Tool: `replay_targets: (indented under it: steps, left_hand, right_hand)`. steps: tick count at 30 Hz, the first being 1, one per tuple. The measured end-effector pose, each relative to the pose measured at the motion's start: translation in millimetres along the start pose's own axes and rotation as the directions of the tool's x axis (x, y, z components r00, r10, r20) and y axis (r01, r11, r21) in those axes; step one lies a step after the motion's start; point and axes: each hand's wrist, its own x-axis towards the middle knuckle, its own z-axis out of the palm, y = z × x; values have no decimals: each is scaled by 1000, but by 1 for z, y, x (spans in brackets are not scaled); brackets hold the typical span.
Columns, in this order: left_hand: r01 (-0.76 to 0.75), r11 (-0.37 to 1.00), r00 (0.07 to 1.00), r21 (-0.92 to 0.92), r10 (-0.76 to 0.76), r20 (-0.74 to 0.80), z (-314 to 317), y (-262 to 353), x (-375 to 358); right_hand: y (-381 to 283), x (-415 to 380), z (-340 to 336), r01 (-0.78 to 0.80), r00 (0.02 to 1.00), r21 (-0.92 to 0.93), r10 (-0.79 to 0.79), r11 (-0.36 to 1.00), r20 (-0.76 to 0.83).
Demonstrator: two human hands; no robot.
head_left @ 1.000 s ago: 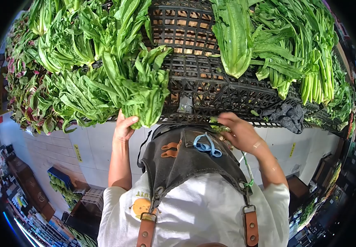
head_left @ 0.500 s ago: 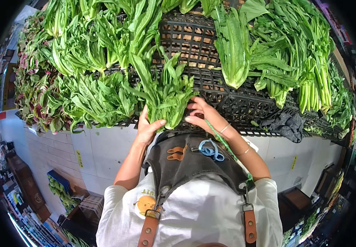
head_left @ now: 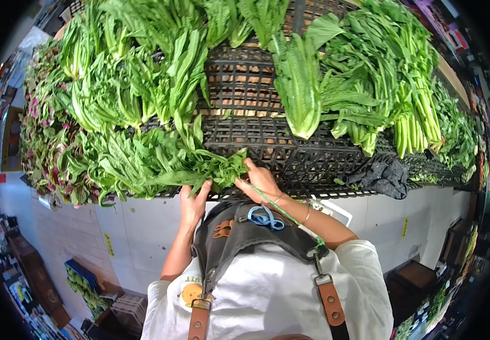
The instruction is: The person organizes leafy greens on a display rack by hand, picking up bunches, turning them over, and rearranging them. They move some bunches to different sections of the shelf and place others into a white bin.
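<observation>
A loose bunch of leafy greens [head_left: 219, 168] lies sideways at the front edge of the display, its leaves running left into the pile there. My left hand [head_left: 193, 205] grips it from below, thumb on top and the other fingers hidden beneath the leaves. At the bunch's right end, my right hand [head_left: 258, 183] has its fingers closed on the leaves; some fingertips are out of sight. A green cord [head_left: 267, 199] runs from near my right hand down to the apron [head_left: 231, 226].
Black plastic crates [head_left: 242, 85] form the display. Leafy greens [head_left: 137, 153] are heaped at left beside red-green amaranth [head_left: 52, 147]. A romaine-like head [head_left: 300, 96] and long-stemmed greens [head_left: 415, 113] lie at right. A crumpled dark cloth [head_left: 382, 178] rests on the front edge.
The bunch has gone from upright before my apron to lying on its side against the left pile. Both hands moved with it, lower in view, and the camera view shifted.
</observation>
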Motion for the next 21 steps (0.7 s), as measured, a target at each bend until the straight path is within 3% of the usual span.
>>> replay_targets:
  steps: [1,4,6,8,9,12,13,15,17,19,20,21]
  left_hand:
    - [-68,998,996,-5,68,-62,3,-10,5]
    - [-54,974,999,220,54,5,-5,0,8]
    - [-153,961,988,229,153,19,-10,12,0]
    - [-248,913,967,325,255,22,-16,14,-9]
    - [-288,792,947,538,320,35,-21,6,-10]
    - [-281,721,934,634,356,9,-33,1,-12]
    - [-270,611,925,744,378,25,-36,5,-10]
    - [-171,687,984,706,85,155,-39,40,-16]
    - [-98,816,926,570,-135,352,-47,60,-20]
    - [1,996,795,94,-58,604,-41,65,-25]
    - [95,984,722,-151,37,690,-36,68,-29]
    - [-3,987,701,-158,115,704,-31,63,-26]
  right_hand:
    - [7,3,1,30,999,79,-32,996,24]
    - [14,-5,-1,67,991,345,-103,936,89]
    - [16,-16,-11,-25,974,373,-61,928,217]
    - [32,-22,-2,-59,975,566,-74,822,210]
    - [27,-24,-9,-108,963,585,-63,804,264]
    - [29,-21,-4,-66,961,632,-121,772,249]
    - [26,-21,-8,-88,952,594,-108,800,287]
    - [27,-23,-7,-38,954,584,-145,811,264]
    - [30,-24,-12,-27,939,546,-166,838,302]
    - [31,-32,-28,20,933,432,-172,902,315]
    - [33,-38,-39,47,929,372,-178,927,326]
    - [41,-46,-51,110,927,301,-207,947,313]
